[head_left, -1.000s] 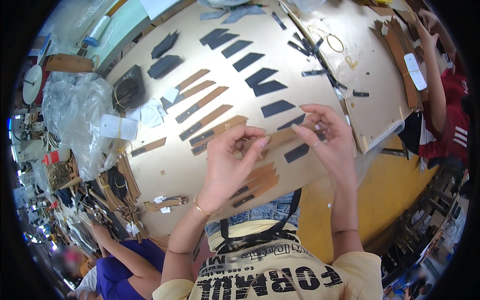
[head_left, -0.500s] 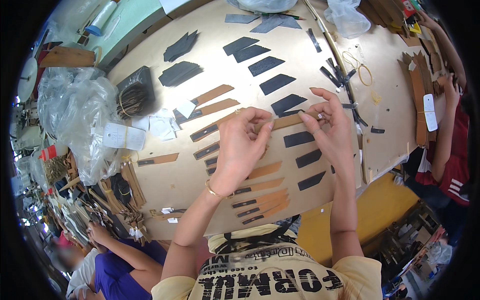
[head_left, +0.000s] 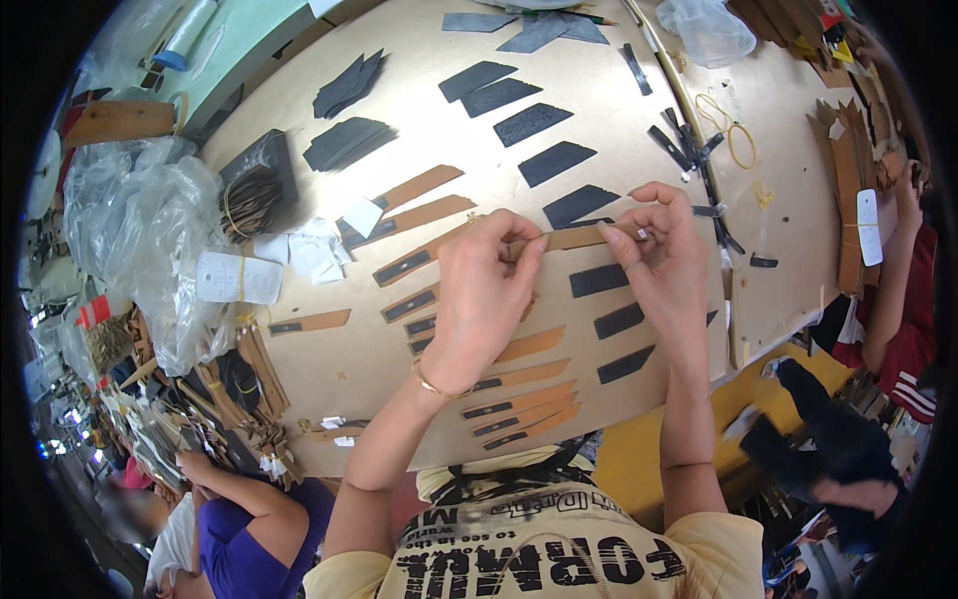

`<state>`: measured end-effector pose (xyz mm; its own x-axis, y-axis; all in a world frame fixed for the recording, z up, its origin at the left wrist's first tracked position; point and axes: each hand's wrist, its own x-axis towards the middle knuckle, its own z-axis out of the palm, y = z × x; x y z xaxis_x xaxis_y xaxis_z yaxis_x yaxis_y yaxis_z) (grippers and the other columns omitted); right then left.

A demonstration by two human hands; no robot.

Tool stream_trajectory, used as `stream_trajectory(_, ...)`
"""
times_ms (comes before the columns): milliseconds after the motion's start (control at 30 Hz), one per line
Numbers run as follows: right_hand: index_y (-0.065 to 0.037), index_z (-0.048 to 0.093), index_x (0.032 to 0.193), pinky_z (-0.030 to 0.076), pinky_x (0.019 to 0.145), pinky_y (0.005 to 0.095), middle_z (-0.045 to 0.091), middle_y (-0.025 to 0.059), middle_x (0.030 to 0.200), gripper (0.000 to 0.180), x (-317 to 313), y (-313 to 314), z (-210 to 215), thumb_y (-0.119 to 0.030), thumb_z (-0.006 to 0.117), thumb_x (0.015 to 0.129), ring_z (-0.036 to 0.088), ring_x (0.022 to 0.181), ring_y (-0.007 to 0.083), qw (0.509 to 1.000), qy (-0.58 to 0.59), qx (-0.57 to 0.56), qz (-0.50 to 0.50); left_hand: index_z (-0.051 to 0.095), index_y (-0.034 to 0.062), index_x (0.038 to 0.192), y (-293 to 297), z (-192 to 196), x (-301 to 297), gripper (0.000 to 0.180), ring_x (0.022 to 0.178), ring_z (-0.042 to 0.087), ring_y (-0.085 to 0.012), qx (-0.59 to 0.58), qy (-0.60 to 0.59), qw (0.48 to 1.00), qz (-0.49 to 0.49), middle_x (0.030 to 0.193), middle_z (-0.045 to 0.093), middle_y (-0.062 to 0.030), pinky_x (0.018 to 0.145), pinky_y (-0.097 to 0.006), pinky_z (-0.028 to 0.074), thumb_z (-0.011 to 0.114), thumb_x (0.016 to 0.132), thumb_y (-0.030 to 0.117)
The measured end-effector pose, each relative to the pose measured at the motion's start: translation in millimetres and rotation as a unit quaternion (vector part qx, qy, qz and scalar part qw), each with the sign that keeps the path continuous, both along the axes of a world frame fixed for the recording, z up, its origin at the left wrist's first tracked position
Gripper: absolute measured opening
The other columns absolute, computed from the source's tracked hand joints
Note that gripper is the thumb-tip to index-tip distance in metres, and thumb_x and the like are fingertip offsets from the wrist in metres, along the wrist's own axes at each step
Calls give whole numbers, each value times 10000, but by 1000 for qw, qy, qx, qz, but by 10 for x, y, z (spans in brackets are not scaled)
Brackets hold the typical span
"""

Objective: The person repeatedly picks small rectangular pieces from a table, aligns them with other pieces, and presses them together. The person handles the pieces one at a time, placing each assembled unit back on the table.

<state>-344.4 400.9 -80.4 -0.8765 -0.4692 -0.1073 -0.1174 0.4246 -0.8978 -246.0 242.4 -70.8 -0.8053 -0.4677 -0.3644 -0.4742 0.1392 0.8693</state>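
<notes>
A brown leather strip [head_left: 575, 239] is stretched level between my two hands above the table. My left hand [head_left: 487, 280] pinches its left end between thumb and fingers. Thumb and forefinger of my right hand [head_left: 661, 245] grip the other end, where a small white mark shows; its remaining fingers are curled loosely. Under and around my hands lie tan leather strips with black inlaid ends [head_left: 529, 399] and black slant-cut pieces [head_left: 597, 281], set out in rows. My left hand and forearm hide part of the tan row.
Dark stacked pieces [head_left: 349, 143], white paper slips [head_left: 317, 250] and a rubber-banded bundle [head_left: 249, 203] lie to the left, beside clear plastic bags [head_left: 140, 240]. Black narrow strips [head_left: 689, 150] lie at the right by a table seam. Co-workers sit at left and right.
The strip stays pinched between both hands, almost unmoved. The view has shifted slightly. Dark-clothed legs of a person now show on the floor at the lower right.
</notes>
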Motion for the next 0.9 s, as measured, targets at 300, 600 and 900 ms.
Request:
stream_trajectory(300, -38, 498, 1135, 445, 638, 206, 671, 21, 829, 349, 21, -16, -2, -4, 720, 867, 592, 729, 64, 1000, 0, 17, -5, 653, -70, 893, 24, -29, -8, 79, 600, 599, -38, -49, 14, 999, -5, 730, 671, -65, 502, -184, 456, 671, 899, 7)
stream_trajectory(600, -34, 495, 1092, 464, 655, 216, 672, 34, 818, 338, 63, -57, -38, -14, 736, 857, 571, 705, 78, 999, 26, 36, -29, 672, -33, 960, 108, -82, 1, 112, 631, 621, -146, -203, 62, 975, -66, 796, 645, -94, 565, -266, 501, 672, 847, -31)
stream_trajectory(900, -19, 485, 1234, 500, 680, 236, 642, 51, 858, 440, 55, 56, 86, 2, 719, 862, 607, 734, 98, 999, 32, 30, -29, 603, -109, 1161, 280, -24, 33, 431, 924, 670, -288, -437, 30, 865, -245, 1101, 600, -248, 700, -288, 592, 651, 737, -50)
